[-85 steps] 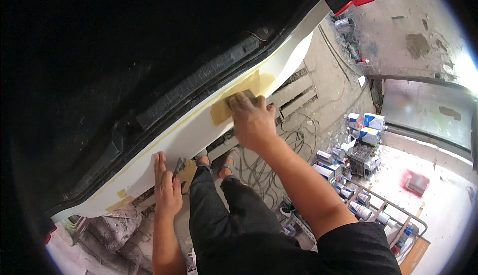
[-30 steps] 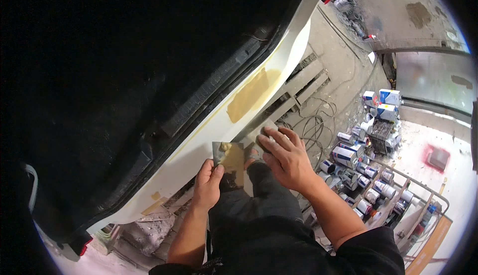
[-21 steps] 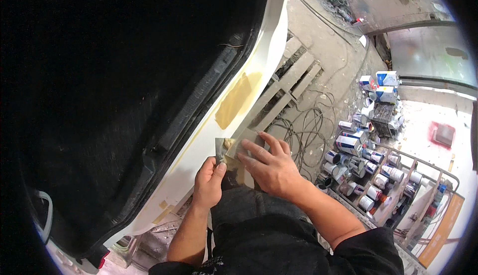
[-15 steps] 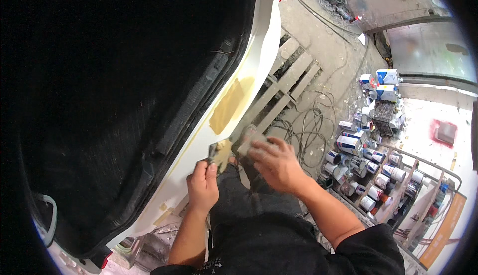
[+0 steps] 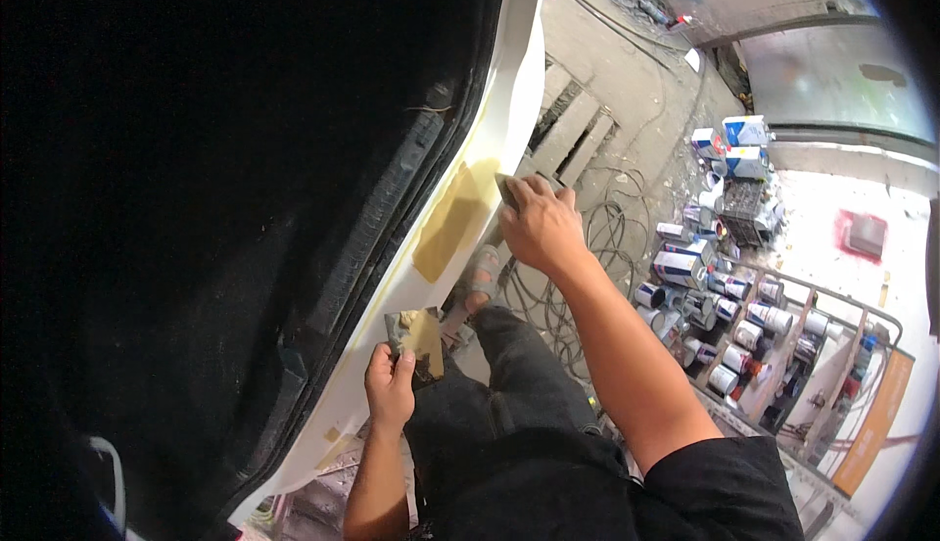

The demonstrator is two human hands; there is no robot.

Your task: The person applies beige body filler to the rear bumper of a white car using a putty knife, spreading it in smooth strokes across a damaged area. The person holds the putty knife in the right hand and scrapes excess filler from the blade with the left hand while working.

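Note:
My left hand [image 5: 391, 386] grips a dark square filler spreader [image 5: 429, 373] with a lump of tan putty [image 5: 420, 333] on its face. The thumb lies over its near edge. To the right and farther off, my right hand [image 5: 544, 230] is closed round a thin, dark spreader [image 5: 505, 190], mostly covered by the fingers. Its tip is at the outer edge of a white curved panel [image 5: 387, 316]; whether it touches I cannot tell. A smooth tan putty patch [image 5: 455, 223] with paler yellowish edges lies on the panel, just left of my right hand.
The panel borders a large black surface [image 5: 196, 198] on the left. A wooden pallet [image 5: 568, 130] and coiled hoses [image 5: 612, 247] lie on the floor beyond. Several paint cans [image 5: 769, 318] crowd a rack [image 5: 822, 384] at the right. My sandalled foot [image 5: 482, 272] shows below the panel.
My right hand has moved up and away from the left hand to the panel's edge beside the patch. My left hand has lowered slightly and its putty-covered spreader now shows flat.

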